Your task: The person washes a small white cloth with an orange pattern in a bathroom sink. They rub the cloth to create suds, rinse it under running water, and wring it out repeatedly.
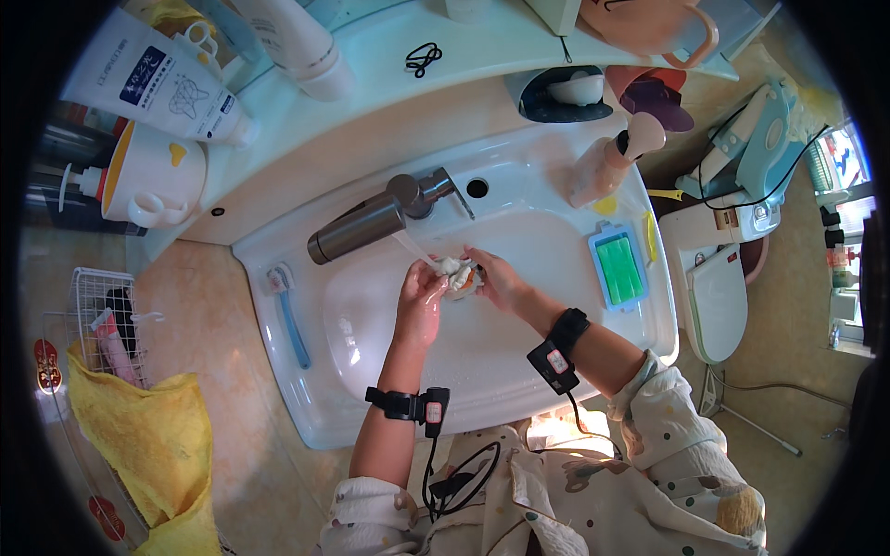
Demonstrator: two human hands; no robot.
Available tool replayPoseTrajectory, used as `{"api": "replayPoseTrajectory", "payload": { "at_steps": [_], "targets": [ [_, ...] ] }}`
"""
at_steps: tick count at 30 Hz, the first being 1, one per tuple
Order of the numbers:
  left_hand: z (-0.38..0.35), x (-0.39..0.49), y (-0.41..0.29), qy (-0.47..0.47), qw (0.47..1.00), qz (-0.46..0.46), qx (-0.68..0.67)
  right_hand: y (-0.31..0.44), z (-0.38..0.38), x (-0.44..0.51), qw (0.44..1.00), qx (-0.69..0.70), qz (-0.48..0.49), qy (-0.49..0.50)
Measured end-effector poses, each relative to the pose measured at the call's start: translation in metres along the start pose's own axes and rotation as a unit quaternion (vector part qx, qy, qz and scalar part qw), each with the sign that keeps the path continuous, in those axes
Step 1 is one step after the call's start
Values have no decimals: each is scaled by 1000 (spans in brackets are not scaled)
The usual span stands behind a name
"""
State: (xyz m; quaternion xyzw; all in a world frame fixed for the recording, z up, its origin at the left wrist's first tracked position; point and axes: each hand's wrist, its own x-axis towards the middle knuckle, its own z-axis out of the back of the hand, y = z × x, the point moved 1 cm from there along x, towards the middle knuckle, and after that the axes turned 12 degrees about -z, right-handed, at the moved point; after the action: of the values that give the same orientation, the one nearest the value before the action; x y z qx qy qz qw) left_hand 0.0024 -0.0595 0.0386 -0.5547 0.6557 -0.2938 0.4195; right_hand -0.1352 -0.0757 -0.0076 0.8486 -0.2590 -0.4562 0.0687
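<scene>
Over the basin of a white washbasin (389, 375), my left hand (422, 299) and my right hand (499, 274) hold a small, bunched white cloth item (455, 271) between them. An orange patch shows on its right side; its exact kind cannot be made out. A stream of water (415, 250) runs onto it from the dark grey faucet (361, 226). My left fingers grip the item from the left, and my right fingers pinch it from the right. Both hands look wet. The drain is hidden beneath them.
On the left rim lies a blue-handled brush (290, 320). A green soap bar (620, 270) sits in a blue dish (597, 267) on the right rim, below a pump bottle (605, 163). A shelf (375, 83) overhangs the back. A yellow towel (149, 431) hangs left; a toilet (716, 299) stands right.
</scene>
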Motion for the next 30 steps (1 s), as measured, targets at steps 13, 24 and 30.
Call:
{"api": "replayPoseTrajectory", "payload": {
  "at_steps": [13,24,30],
  "targets": [
    [14,-7,5,-180,961,153,-141,1,-20,-13,888,-363,277,-57],
    [23,1,34,-93,975,93,-182,0,-15,-11,978,23,202,47],
    [13,0,30,-171,969,33,-176,-2,-10,-11,980,123,134,75]
  ]
}}
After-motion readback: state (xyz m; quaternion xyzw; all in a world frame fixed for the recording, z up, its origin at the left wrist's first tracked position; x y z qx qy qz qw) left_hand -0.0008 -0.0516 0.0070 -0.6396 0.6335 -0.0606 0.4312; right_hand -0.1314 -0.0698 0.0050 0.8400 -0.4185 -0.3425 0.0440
